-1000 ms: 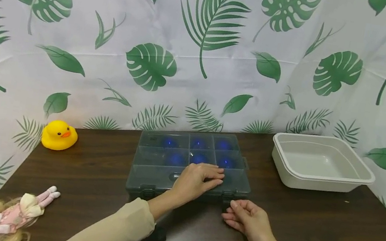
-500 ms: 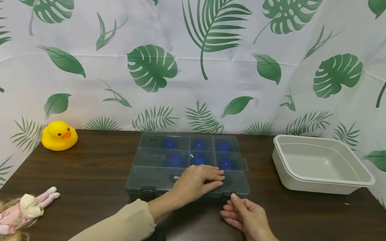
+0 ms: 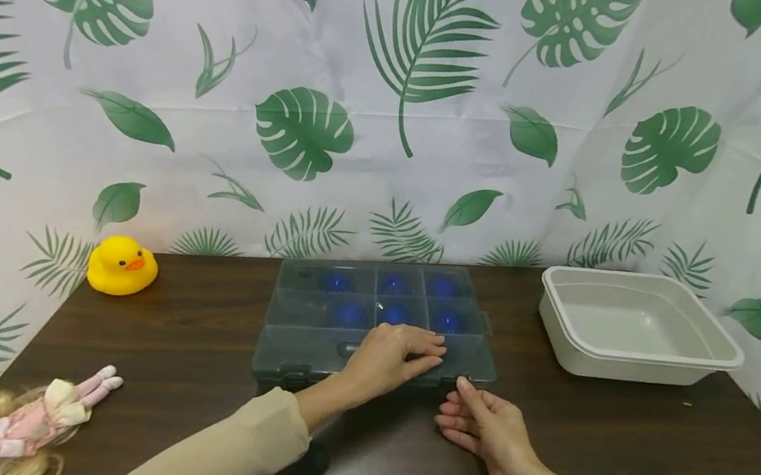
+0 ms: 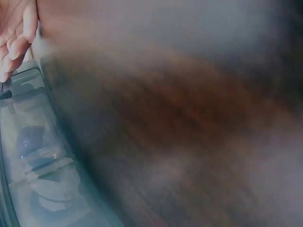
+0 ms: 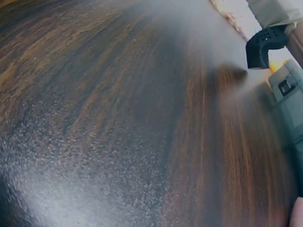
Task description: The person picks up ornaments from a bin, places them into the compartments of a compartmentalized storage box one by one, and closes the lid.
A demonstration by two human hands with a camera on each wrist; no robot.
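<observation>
A translucent grey compartment box [image 3: 312, 338] lies with its lid down on the table, and round blue things [image 3: 337, 284] show through several compartments. My left hand [image 3: 385, 359] rests on the front part of the lid, palm down, fingers relaxed. At the front right latch [image 3: 450, 382], my right hand [image 3: 488, 435] presses with the thumb while its other fingers bend loosely below. The left front latch [image 3: 294, 377] is folded against the box. In the left wrist view the right hand's fingers [image 4: 19, 45] are at the box corner.
On the right stands a pale rectangular basin [image 3: 635, 377]. A yellow rubber duck [image 3: 122, 267] sits at the back left, and a blond doll in pink [image 3: 33, 423] lies at the front left. A leaf-print cloth [image 3: 199, 159] hangs behind the dark wooden table [image 3: 194, 374].
The right front latch, hanging down from the box edge a second ago, is now up against it. My right thumb has moved slightly upward with it; my left hand has stayed on the lid.
</observation>
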